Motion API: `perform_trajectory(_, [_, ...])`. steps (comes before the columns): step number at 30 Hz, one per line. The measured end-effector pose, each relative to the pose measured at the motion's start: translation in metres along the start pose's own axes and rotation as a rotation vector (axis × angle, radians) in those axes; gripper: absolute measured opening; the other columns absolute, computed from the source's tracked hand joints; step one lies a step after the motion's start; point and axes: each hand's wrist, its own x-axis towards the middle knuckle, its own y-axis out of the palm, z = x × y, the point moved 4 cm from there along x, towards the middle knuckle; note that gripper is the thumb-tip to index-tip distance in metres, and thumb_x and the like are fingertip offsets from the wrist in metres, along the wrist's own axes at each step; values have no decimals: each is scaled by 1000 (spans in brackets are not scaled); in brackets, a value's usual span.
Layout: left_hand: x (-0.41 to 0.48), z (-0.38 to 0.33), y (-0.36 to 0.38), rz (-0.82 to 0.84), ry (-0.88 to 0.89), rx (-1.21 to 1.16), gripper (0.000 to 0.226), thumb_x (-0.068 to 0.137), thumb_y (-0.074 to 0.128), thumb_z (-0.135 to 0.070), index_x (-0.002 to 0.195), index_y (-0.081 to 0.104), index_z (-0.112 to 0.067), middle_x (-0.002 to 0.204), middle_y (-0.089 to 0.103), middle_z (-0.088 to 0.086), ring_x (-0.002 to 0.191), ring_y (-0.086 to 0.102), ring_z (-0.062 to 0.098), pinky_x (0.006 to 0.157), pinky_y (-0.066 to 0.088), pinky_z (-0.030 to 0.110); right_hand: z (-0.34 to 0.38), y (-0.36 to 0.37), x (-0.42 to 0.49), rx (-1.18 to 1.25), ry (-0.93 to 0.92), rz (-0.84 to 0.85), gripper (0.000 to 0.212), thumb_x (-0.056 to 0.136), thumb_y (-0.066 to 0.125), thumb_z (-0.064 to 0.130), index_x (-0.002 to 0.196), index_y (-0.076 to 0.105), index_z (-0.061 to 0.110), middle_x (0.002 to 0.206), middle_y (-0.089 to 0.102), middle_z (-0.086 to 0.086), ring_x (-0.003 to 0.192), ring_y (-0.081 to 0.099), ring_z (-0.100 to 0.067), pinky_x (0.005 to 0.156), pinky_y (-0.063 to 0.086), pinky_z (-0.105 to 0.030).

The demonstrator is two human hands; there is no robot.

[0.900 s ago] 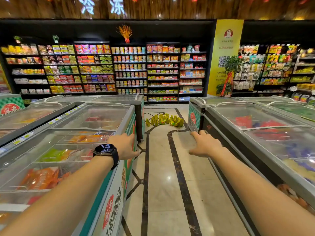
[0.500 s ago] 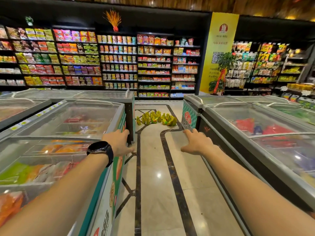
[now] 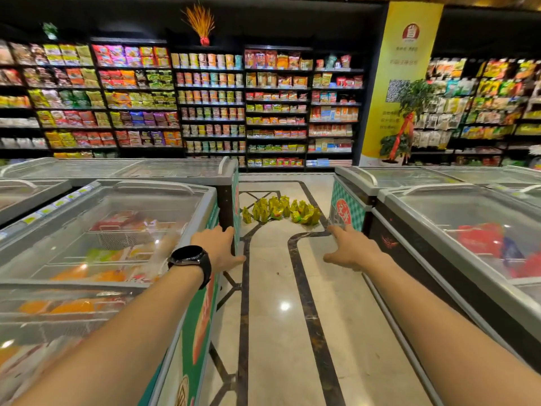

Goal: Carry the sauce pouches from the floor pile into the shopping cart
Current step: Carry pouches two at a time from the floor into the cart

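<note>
A pile of yellow-green sauce pouches [image 3: 280, 210] lies on the marble floor at the far end of the aisle, between the two rows of freezers. My left hand [image 3: 219, 248], with a black watch on its wrist, stretches forward, fingers relaxed, holding nothing. My right hand [image 3: 352, 248] reaches forward the same way with its fingers spread and empty. Both hands are well short of the pile. No shopping cart is in view.
Glass-topped chest freezers flank the aisle on the left [image 3: 123, 206] and right [image 3: 445, 206]. Shelves [image 3: 210, 106] packed with goods fill the back wall. A yellow banner [image 3: 401, 71] and a potted plant [image 3: 409, 121] stand at the back right.
The view has advanced down the aisle, so the pile looks nearer and larger. Both arms stay stretched forward; the fingers are a little more spread.
</note>
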Motion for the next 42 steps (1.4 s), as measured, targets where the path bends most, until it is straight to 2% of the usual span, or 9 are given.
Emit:
perform_trajectory(3, [81,-5,7,23,-4,7,70,87,52,-69,138,42,-23,118,60,6,104,61,24,77,50,34,-13,-1,85,-11,1,19,78,84,63,49,148,27,24,148,35,-12,130,44,-33,99,46,-49])
perform_trajectory(9, [233,1,26,48,10,-4,77,87,50,-69,145,36,-21,126,58,8,109,60,27,82,53,36,-21,0,241,-17,-15,31,81,84,64,49,150,24,24,147,36,-13,129,45,-35,101,46,-49])
perform_trajectory(13, [343,17,50,59,-6,13,77,87,51,-69,146,36,-22,128,56,7,112,60,26,84,52,36,-23,11,347,-28,-18,27,81,83,64,51,148,26,23,143,38,-13,128,45,-34,101,45,-47])
perform_trajectory(18, [489,41,83,51,14,-20,77,85,50,-70,144,36,-23,129,56,8,112,60,28,86,54,38,-19,27,488,-39,25,59,79,83,64,49,149,24,30,145,37,-10,130,45,-32,101,45,-47])
perform_trajectory(23, [622,56,113,104,9,-79,72,85,52,-68,140,41,-22,134,56,8,117,59,30,95,51,41,-15,27,623,-32,29,101,78,81,65,51,146,30,24,140,40,-13,124,49,-35,99,47,-48])
perform_trajectory(30, [797,35,166,86,59,-102,68,87,52,-66,137,43,-21,125,61,6,111,62,27,89,54,39,-42,44,819,7,44,141,84,78,67,51,147,28,23,143,38,-15,125,48,-37,100,46,-50])
perform_trajectory(34, [915,18,206,168,46,-54,71,88,50,-67,140,39,-20,131,58,8,113,62,27,91,54,39,-68,63,949,34,26,119,85,78,65,51,148,26,24,144,37,-14,128,46,-37,100,45,-51])
perform_trajectory(39, [1043,4,239,256,32,-47,71,90,49,-65,143,38,-19,139,53,9,120,58,28,93,51,38,-95,80,1090,54,16,186,86,81,64,54,151,24,25,152,27,-15,135,38,-38,102,44,-50])
perform_trajectory(42, [1123,4,254,264,24,-88,65,90,49,-63,137,43,-18,133,56,9,114,60,29,89,51,39,-101,89,1176,49,-11,209,83,81,65,51,149,26,22,148,33,-18,133,39,-39,101,44,-48])
